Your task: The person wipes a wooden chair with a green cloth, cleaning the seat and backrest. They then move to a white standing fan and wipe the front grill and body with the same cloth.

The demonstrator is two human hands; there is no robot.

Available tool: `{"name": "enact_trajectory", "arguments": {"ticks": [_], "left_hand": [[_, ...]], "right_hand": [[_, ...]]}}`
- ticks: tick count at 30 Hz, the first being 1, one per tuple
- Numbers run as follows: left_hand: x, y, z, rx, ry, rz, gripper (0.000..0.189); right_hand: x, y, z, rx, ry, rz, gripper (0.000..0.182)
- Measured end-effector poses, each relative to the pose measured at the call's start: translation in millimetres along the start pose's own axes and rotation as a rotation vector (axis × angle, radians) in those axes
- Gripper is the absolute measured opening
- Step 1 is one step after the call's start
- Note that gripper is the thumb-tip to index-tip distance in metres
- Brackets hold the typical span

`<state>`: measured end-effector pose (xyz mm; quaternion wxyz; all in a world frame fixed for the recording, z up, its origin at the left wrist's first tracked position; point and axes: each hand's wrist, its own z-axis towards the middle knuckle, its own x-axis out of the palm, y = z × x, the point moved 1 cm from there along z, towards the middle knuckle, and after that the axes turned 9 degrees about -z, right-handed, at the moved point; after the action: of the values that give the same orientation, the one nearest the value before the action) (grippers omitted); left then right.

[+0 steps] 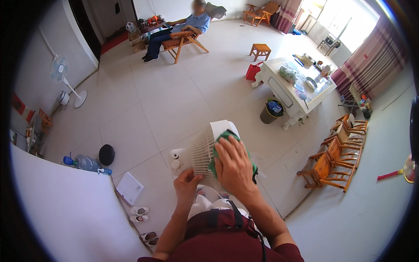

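A white electric fan head [200, 152] with a slatted plastic grille faces left in front of me. My right hand [233, 162] presses a green cloth [226, 134] with dark edging against the back of the fan head, fingers spread over it. At the lower edge of the grille, the fingertips of my left hand [188, 185] grip the rim. Below the grille, a pale fan base [180, 161] with round knobs shows on its left. The right hand and cloth cover much of the fan's rear housing.
Several wooden chairs [332, 152] line the right wall. A waste bin [269, 113] stands beside a white table [278, 82]. A person [196, 23] sits in a reclining chair at the back. Shoes [140, 210], a white box [130, 188] and a water bottle [86, 162] lie left.
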<state>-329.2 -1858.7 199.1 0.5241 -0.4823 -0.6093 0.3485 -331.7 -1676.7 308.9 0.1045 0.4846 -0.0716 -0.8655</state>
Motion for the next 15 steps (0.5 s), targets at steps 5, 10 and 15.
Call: {"name": "enact_trajectory", "arguments": {"ticks": [5,10,15], "left_hand": [[3.2,3.4,0.3,0.014,-0.030,0.000,0.032],[1.0,4.1,-3.3,-0.065,-0.065,-0.071,0.031],[5.9,-0.6,-1.9,-0.040,-0.036,0.045,0.029]], "right_hand": [[11.3,-22.0,36.2,0.045,0.086,0.106,0.026],[-6.2,6.1,-9.8,-0.053,-0.038,-0.023,0.024],[-0.8,-16.3,26.1,0.013,0.030,0.071,0.022]]}}
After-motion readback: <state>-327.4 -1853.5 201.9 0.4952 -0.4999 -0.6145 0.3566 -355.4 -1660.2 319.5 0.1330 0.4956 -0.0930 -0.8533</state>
